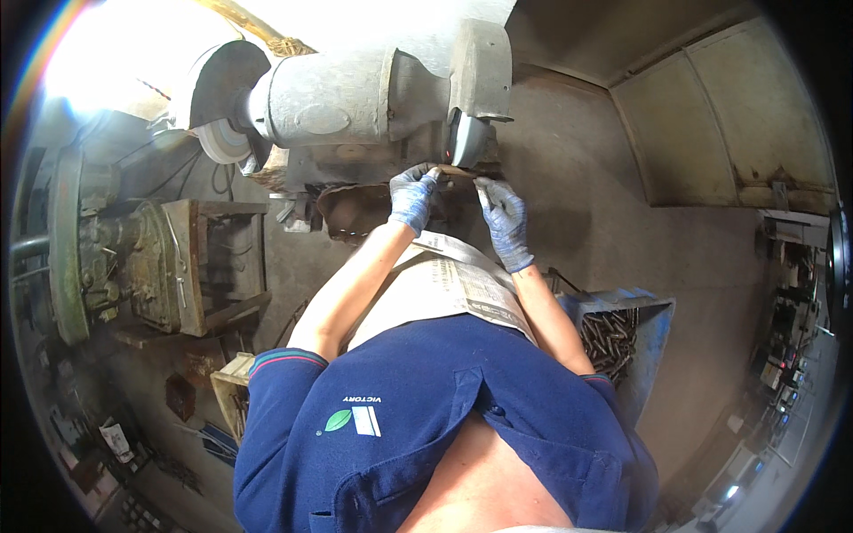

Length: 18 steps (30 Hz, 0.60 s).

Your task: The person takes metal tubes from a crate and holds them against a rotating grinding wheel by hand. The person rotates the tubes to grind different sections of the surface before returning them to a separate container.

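A blue bin (653, 313) packed with rusty metal rods (611, 336) is seen at the right. Old greenish machinery (115, 253) is parked at the left, and a wooden crate (233, 384) is set below it.

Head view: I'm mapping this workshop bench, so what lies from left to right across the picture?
Green machine → left grinding wheel → grinder motor housing → left hand → right hand → blue bin of metal rods
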Motion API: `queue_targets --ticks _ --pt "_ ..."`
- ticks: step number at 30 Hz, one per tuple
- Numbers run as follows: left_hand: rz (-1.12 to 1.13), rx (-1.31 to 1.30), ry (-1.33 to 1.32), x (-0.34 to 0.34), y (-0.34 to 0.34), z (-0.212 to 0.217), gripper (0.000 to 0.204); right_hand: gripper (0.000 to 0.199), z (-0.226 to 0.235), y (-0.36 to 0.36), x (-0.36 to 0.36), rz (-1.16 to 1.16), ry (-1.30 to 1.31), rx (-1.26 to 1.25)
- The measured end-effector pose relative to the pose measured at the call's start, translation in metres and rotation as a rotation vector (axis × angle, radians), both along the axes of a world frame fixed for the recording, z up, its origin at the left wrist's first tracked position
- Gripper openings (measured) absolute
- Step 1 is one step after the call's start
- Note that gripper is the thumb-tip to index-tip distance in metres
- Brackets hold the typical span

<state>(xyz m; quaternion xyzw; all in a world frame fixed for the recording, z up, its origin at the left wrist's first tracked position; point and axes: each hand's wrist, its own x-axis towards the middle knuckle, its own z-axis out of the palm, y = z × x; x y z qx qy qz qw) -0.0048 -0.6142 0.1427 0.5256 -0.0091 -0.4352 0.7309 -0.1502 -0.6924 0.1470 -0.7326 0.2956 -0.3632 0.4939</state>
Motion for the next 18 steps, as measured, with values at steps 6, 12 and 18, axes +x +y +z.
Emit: queue_targets --ticks 6,12,18 --pt "0.012 -0.030 -0.030 0.024 0.013 -0.019 0.008 0.018 -0.002 0.009 0.020 0.037 -0.009 -0.007" --pt "-0.050 0.011 -0.038 0.015 0.006 -0.006 0.008 0.014 -0.008 0.004 0.013 -0.006 -0.050 0.124" --pt "-0.088 0.027 -0.022 -0.005 -0.016 -0.007 0.009 0.015 -0.004 -0.014 -0.013 -0.086 0.047 0.193"
